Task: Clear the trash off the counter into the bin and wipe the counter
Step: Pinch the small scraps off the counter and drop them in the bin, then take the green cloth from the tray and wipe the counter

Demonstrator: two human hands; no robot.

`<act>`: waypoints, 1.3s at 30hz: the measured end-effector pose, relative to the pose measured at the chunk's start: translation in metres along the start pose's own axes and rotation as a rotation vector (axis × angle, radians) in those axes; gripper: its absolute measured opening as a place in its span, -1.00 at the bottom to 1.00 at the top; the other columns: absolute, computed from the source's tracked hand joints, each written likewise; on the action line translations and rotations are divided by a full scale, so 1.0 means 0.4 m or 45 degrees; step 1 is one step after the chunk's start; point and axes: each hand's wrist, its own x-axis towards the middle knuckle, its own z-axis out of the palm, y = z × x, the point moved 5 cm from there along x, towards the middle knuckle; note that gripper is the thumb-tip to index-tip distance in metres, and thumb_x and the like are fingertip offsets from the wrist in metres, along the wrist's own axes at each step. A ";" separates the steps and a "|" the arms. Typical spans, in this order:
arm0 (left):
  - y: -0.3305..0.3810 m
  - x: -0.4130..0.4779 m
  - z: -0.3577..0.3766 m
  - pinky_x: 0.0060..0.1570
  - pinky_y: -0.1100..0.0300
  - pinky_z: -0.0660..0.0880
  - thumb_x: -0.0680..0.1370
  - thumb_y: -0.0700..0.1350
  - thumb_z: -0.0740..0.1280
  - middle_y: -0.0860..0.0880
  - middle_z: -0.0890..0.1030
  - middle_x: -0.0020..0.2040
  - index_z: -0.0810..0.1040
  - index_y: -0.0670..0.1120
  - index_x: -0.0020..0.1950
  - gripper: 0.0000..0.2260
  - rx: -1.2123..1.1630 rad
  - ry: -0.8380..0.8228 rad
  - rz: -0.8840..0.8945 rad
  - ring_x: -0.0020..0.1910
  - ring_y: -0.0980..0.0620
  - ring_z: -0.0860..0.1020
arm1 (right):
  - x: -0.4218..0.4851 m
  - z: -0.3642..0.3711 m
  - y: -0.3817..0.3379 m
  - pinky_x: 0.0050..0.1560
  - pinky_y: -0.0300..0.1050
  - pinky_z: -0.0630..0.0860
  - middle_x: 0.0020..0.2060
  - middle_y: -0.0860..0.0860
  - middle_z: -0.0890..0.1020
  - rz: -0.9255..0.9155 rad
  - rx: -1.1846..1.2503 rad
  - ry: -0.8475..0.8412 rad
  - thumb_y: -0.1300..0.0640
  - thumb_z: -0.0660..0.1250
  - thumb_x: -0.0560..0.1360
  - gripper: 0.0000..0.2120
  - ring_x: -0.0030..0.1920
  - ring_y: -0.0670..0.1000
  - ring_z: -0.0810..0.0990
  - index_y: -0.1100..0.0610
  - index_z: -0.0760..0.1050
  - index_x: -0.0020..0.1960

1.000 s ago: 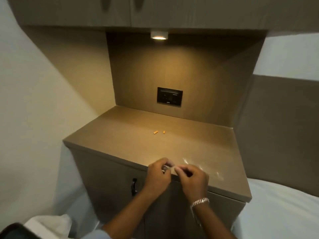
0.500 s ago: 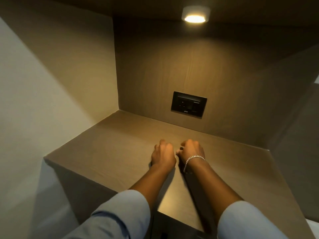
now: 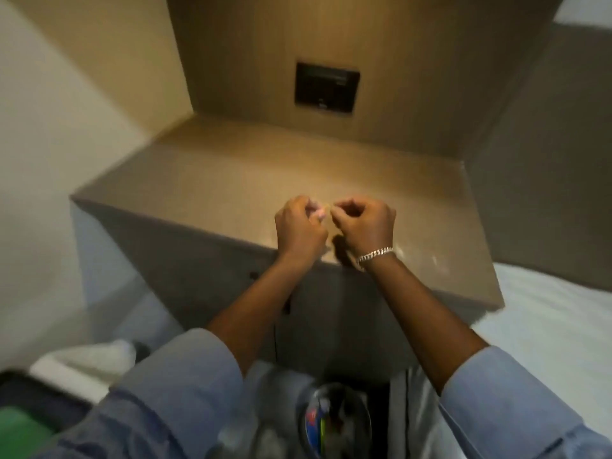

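Note:
My left hand (image 3: 298, 226) and my right hand (image 3: 364, 223) hover side by side over the front of the brown counter (image 3: 212, 180), fingertips pinched and nearly touching. A tiny orange scrap (image 3: 326, 207) shows between the two sets of fingertips; the image is too blurred to tell which hand grips it more. Faint glints of a clear plastic wrapper (image 3: 427, 258) lie on the counter just right of my right wrist. Below, on the floor between my forearms, stands a round bin (image 3: 334, 422) with colourful trash inside.
A black socket panel (image 3: 326, 86) sits on the back wall of the niche. Cabinet doors with a dark handle (image 3: 286, 308) are under the counter. White bedding (image 3: 546, 313) lies at the right. A white cloth (image 3: 99, 356) and a dark and green object (image 3: 20, 422) are at lower left.
My hands reached to the two orange scraps mid-counter, then drew back to the front edge with fingers pinched. The scraps no longer lie on the counter. My view tilted down, revealing the bin.

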 end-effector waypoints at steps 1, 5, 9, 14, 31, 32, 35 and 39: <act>-0.004 -0.068 -0.001 -0.21 0.22 0.47 0.46 -0.21 0.39 -0.10 0.67 -0.18 0.60 -0.13 -0.19 -0.97 -0.076 0.039 0.009 -0.24 0.00 0.58 | -0.070 -0.030 0.014 -0.17 -0.15 0.60 -0.33 0.00 0.71 -0.027 0.079 0.076 0.16 0.46 0.31 -0.94 -0.30 -0.09 0.65 0.13 0.67 -0.23; -0.109 -0.345 0.039 -0.20 0.38 0.51 0.47 -0.26 0.38 -0.09 0.68 -0.20 0.64 -0.18 -0.14 -0.95 -0.287 0.035 -0.114 -0.27 0.08 0.60 | -0.343 -0.078 0.152 -0.18 -0.34 0.54 -0.27 -0.03 0.71 0.064 0.208 0.141 0.20 0.47 0.35 -0.92 -0.27 -0.15 0.64 0.10 0.67 -0.16; -0.346 -0.597 0.171 -0.01 -0.02 0.60 0.48 -0.30 0.37 -0.22 0.71 -0.13 0.68 -0.26 -0.11 -0.91 -0.162 -0.248 -0.659 -0.13 -0.12 0.65 | -0.573 -0.036 0.418 -0.15 -0.38 0.55 -0.25 0.02 0.69 0.451 0.067 -0.079 0.28 0.46 0.38 -0.89 -0.29 -0.17 0.60 0.15 0.66 -0.11; -0.568 -0.728 0.309 -0.16 0.27 0.46 0.43 -0.33 0.39 -0.24 0.72 -0.16 0.71 -0.23 -0.16 -0.90 -0.018 -0.384 -0.770 -0.23 0.05 0.57 | -0.726 0.097 0.713 -0.39 -0.48 0.37 -0.39 0.01 0.58 0.666 -0.201 -0.357 0.22 0.34 0.49 -0.86 -0.43 -0.18 0.47 0.20 0.63 -0.21; -0.501 -0.695 -0.473 0.09 0.21 0.60 0.55 -0.19 0.35 -0.08 0.67 0.03 0.62 -0.19 0.10 -0.84 0.014 0.002 -0.760 -0.05 -0.04 0.62 | -0.801 0.317 0.073 -0.17 -0.33 0.55 -0.19 0.00 0.69 0.044 0.146 -0.838 0.20 0.45 0.42 -0.93 -0.20 -0.06 0.66 0.08 0.61 -0.11; -0.484 -0.680 -0.551 0.09 0.12 0.61 0.55 -0.21 0.35 -0.13 0.68 0.01 0.63 -0.21 0.07 -0.86 -0.012 0.143 -0.756 -0.05 -0.10 0.63 | -0.797 0.358 -0.014 -0.18 -0.37 0.53 -0.20 -0.03 0.68 -0.003 0.240 -0.884 0.18 0.44 0.43 -0.93 -0.20 -0.12 0.65 0.04 0.60 -0.12; -0.482 -0.651 -0.759 0.05 -0.03 0.58 0.53 -0.29 0.31 -0.15 0.68 -0.09 0.64 -0.19 -0.08 -0.89 0.055 0.612 -0.800 -0.05 -0.18 0.63 | -0.789 0.488 -0.221 -0.20 -0.48 0.48 -0.21 -0.07 0.66 -0.184 0.450 -0.988 0.16 0.43 0.43 -0.94 -0.21 -0.16 0.61 0.05 0.59 -0.11; -0.585 -0.646 -0.941 0.10 0.04 0.49 0.48 -0.26 0.30 -0.23 0.62 0.08 0.55 -0.21 0.09 -0.81 0.312 0.921 -1.148 0.10 -0.20 0.56 | -0.840 0.697 -0.371 -0.06 -0.18 0.52 -0.16 0.03 0.64 -0.350 0.322 -1.217 0.13 0.41 0.43 -0.85 -0.13 -0.02 0.58 0.13 0.55 -0.02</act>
